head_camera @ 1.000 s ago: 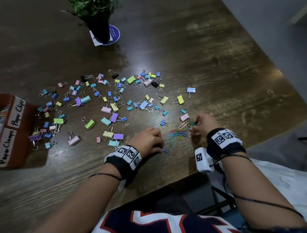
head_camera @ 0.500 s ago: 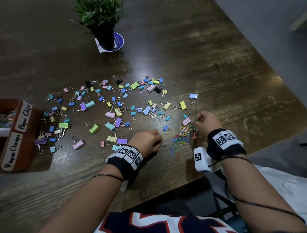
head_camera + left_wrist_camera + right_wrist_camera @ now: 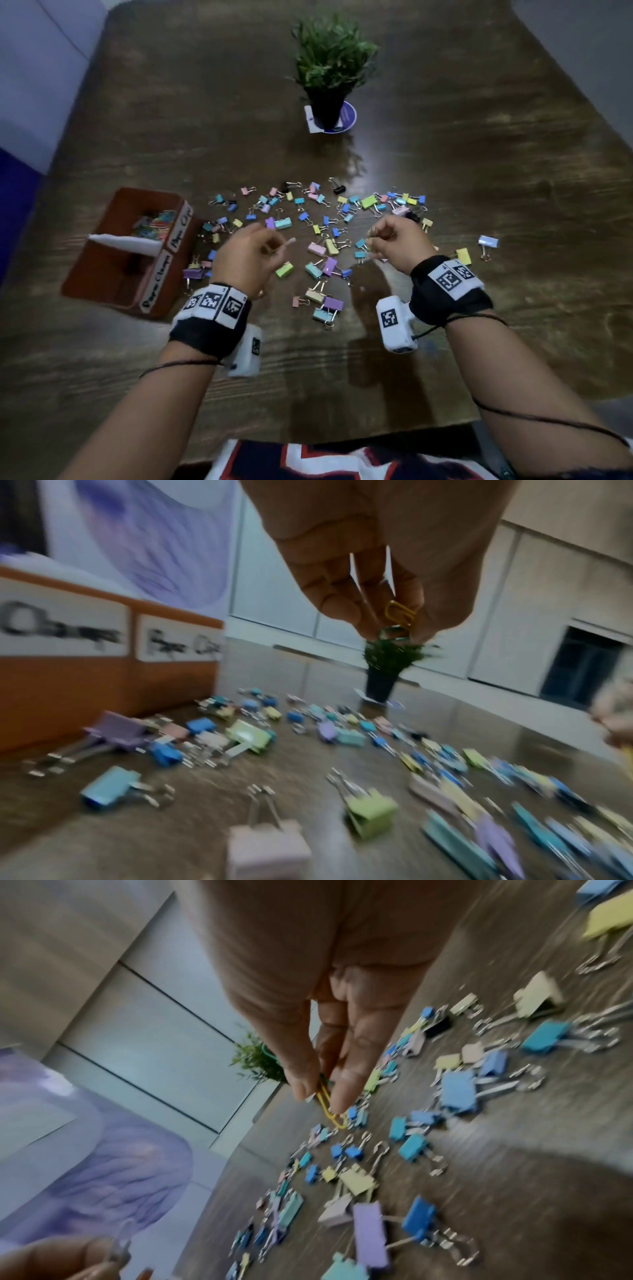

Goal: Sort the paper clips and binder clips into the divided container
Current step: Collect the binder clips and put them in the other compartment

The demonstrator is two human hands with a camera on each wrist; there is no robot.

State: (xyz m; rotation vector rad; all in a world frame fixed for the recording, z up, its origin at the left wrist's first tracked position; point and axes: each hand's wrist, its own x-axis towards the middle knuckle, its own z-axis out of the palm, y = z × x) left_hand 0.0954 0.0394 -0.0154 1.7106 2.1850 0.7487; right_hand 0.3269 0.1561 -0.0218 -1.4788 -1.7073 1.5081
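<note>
A: Right hand (image 3: 329, 993) up off the table (image 3: 534, 1177), thumb and fingertip pinching a yellow paper clip (image 3: 329, 1107), which dangles.

B: Below it, binder clips (image 3: 459, 1088) lie scattered everywhere, blue, yellow, purple. A small green plant (image 3: 253, 1061) sits behind the fingers, and another hand (image 3: 61, 1259) blurs in bottom-left.

Both your arms reach forward, each wrist wrapped in a black band with a white camera block on its inner side. Your left hand (image 3: 251, 255) is raised off the surface, fingers curled and fingertips (image 3: 368, 620) pinched together. Your right hand (image 3: 399, 245) hangs just as high — thumb and forefinger (image 3: 346, 1093) pressed in a tight pinch, pointing downward.
</note>
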